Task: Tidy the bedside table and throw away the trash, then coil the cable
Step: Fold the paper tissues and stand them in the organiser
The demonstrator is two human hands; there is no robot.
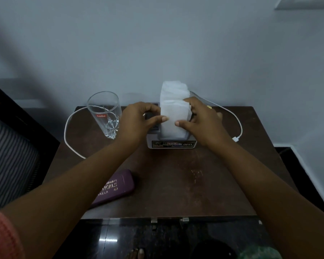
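Both grips point(138, 119) point(201, 121) round napkins point(173, 111) in holder point(173, 144).

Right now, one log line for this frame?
left hand: holds tissues; right hand: holds tissues; tissues: upright in holder; glass, case: on table; cable: uncoiled

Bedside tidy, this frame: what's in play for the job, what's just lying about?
In play: white paper tissue stack, gripped by left hand and right hand; grey plastic holder beneath it; white charging cable; dark wooden bedside table.
Lying about, untouched: clear drinking glass; purple hard case.
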